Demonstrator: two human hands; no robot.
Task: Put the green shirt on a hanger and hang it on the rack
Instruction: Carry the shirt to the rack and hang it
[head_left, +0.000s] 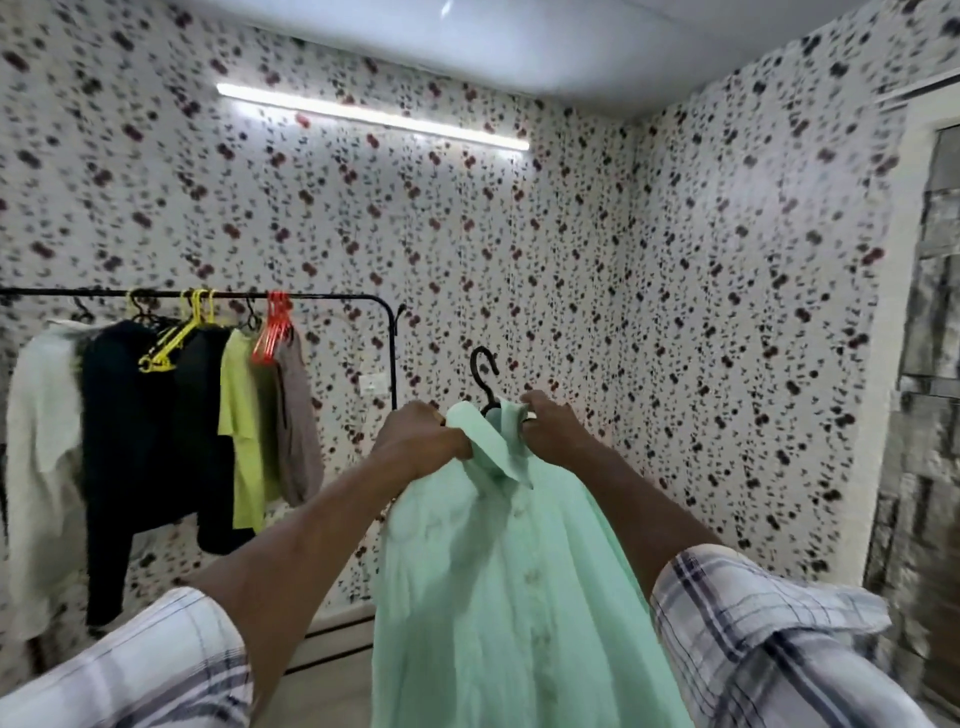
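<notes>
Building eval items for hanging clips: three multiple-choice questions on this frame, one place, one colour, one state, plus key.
1. Where is the rack relative to the green shirt? A) left B) right C) below
2. What colour is the hanger in the shirt? A) yellow B) black C) red
3. The shirt is: A) hung on the rack B) on the floor C) held by both hands
Key: 1 A, its bar runs along the wall left of the shirt. 2 B, it shows black above the collar. 3 C, left hand and right hand grip the collar, clear of the rack.
</notes>
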